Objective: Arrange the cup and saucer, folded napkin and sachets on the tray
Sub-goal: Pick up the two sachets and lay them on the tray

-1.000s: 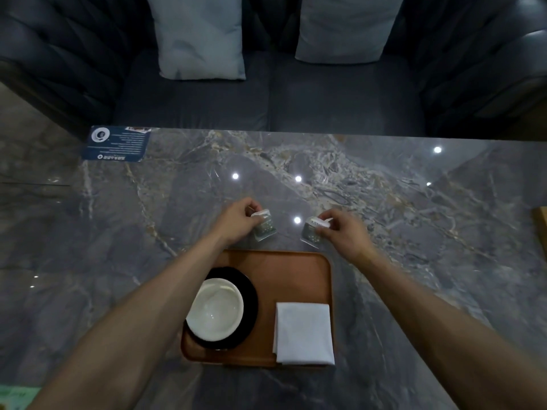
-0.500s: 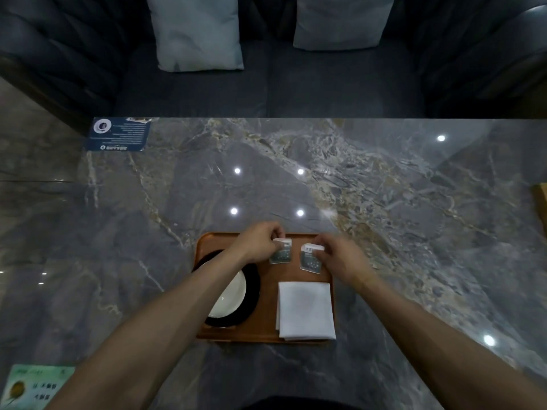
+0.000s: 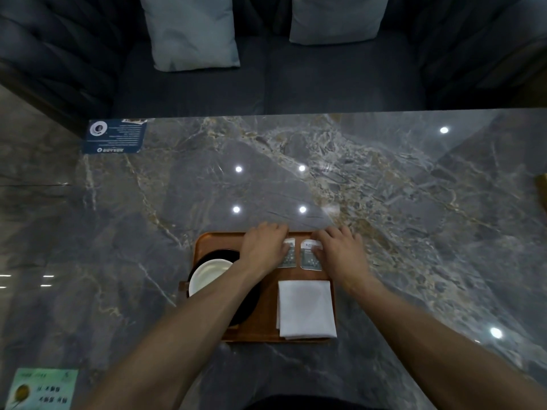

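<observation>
A brown tray (image 3: 213, 242) lies on the marble table in front of me. On its left a white cup (image 3: 207, 275) rests on a black saucer (image 3: 220, 254), partly hidden by my left forearm. A folded white napkin (image 3: 306, 309) lies on the tray's near right. Two sachets lie flat side by side at the tray's far right: the left sachet (image 3: 289, 255) under the fingers of my left hand (image 3: 265, 247), the right sachet (image 3: 309, 255) under the fingers of my right hand (image 3: 340, 250). Both hands press down with fingers spread flat.
A dark blue card (image 3: 115, 136) lies at the table's far left corner and a green card (image 3: 41, 389) at the near left. A dark sofa with two pale cushions (image 3: 192, 31) stands beyond the table. A wooden object (image 3: 543, 190) shows at the right edge.
Both hands carried the sachets from the table beyond the tray onto the tray's far right and laid them flat. The fingers now rest on top of them.
</observation>
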Demonstrator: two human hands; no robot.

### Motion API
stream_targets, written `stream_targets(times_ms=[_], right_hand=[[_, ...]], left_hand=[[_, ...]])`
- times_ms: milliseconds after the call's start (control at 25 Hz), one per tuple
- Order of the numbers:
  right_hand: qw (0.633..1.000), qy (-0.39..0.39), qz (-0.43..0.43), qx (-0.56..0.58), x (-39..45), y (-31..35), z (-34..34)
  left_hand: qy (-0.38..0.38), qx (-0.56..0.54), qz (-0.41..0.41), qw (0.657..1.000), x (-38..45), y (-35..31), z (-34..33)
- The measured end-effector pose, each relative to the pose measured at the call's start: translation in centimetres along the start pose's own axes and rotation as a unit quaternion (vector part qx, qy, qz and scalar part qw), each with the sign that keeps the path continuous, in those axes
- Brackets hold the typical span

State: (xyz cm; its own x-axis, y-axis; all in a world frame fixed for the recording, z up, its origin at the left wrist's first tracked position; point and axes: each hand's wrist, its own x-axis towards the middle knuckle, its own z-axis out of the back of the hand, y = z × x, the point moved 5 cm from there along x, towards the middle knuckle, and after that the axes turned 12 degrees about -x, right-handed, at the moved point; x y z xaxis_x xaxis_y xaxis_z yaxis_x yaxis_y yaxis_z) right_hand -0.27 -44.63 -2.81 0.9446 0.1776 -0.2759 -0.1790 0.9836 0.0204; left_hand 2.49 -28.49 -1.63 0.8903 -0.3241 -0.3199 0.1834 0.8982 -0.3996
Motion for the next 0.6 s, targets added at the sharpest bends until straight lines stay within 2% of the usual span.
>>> stream_targets(times_ms=[240,400,600], right_hand=[[0.998,-0.045,0.012,0.042,-1.1,-0.5,1.1],[0.996,-0.056,0.063,0.004,-2.4,-0.1,1.1],[0.997,-0.036,0.068,-0.027,-2.3,0.8,0.3]], left_hand=[[-0.038,0.026,-0.009,0.999,-0.7,0.8,0.7],[0.007,0.016,-0.027,0.999,-1.5,0.7,0.3],[-0.018,0.087,-0.044,0.995,-2.2,-0.5,-0.7]])
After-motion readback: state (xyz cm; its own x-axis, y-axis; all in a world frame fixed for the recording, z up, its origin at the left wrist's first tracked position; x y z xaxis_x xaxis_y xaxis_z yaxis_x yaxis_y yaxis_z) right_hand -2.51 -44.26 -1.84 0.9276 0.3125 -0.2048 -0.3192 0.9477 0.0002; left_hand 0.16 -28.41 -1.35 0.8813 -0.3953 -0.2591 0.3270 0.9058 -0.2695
